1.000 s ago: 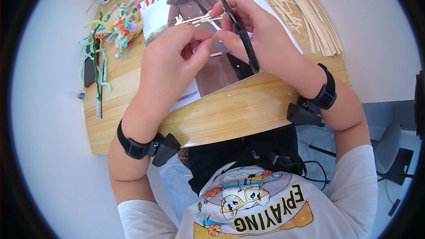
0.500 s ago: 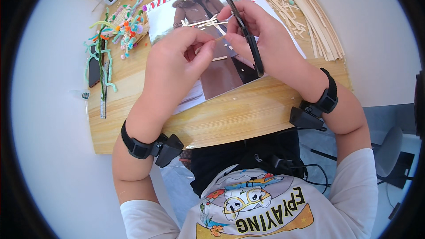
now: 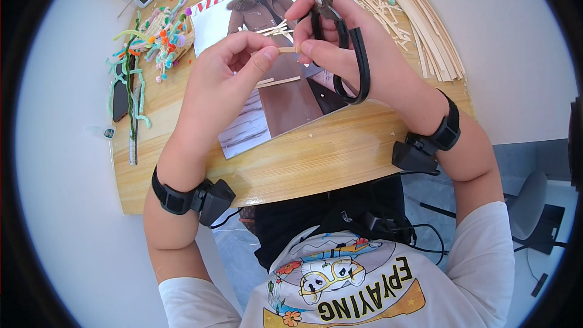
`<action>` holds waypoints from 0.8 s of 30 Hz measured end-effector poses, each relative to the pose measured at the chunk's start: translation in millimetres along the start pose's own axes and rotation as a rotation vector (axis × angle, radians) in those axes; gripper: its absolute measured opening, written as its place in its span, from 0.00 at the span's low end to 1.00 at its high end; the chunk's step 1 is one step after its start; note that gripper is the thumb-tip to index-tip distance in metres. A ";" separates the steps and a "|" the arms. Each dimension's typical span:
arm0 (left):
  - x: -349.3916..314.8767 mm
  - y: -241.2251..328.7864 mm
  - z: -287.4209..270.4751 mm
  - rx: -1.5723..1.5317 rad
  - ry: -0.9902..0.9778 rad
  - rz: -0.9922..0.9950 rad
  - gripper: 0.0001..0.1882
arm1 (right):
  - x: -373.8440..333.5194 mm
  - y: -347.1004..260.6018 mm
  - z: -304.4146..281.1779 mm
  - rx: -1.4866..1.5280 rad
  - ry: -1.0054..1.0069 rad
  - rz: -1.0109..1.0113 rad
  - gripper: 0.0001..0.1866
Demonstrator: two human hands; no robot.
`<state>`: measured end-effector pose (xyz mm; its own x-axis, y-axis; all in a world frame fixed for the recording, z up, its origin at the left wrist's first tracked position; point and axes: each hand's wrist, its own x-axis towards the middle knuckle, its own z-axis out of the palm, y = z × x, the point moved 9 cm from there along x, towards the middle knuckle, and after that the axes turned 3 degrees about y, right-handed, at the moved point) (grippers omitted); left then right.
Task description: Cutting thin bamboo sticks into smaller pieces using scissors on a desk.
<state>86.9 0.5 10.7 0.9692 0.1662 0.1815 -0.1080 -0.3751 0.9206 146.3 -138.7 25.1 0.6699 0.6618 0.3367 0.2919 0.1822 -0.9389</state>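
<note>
Short wooden strip between both hands, long ones lying whole

The left hand (image 3: pixel 226 73) pinches one end of a short wooden strip (image 3: pixel 288 50) between thumb and forefinger; the right hand (image 3: pixel 381 58) has its thumb and fingertips at the other end. That hand also carries black-handled scissors (image 3: pixel 319 2), blades slightly parted and pointing away from the person, clear of the strip. The strip is above a magazine (image 3: pixel 246 126) on the desk (image 3: pixel 297 161).

By the look of it, part of the wood is already reduced: crossed slivers (image 3: pixel 277 29) and other thin pieces (image 3: pixel 279 81) lie on the magazine, and a scatter of short sticks (image 3: pixel 382 11) covers the desk's far right. Beside them, a sheaf of long strips (image 3: pixel 434 39) appears uncut. Whether the held strip is at its finished length cannot be told. At the left, a colourful pom-pom bundle (image 3: pixel 163 39) sits apart from the hands.
</note>
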 end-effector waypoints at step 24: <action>4.2 6.9 -10.6 -0.306 0.045 -0.011 0.09 | -2.3 -3.6 -3.6 -0.101 0.028 0.055 0.17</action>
<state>87.9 8.3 21.5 0.9608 0.2111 0.1795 -0.1654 -0.0826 0.9828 146.1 -143.5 28.0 0.7050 0.6480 0.2883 0.3204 0.0717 -0.9446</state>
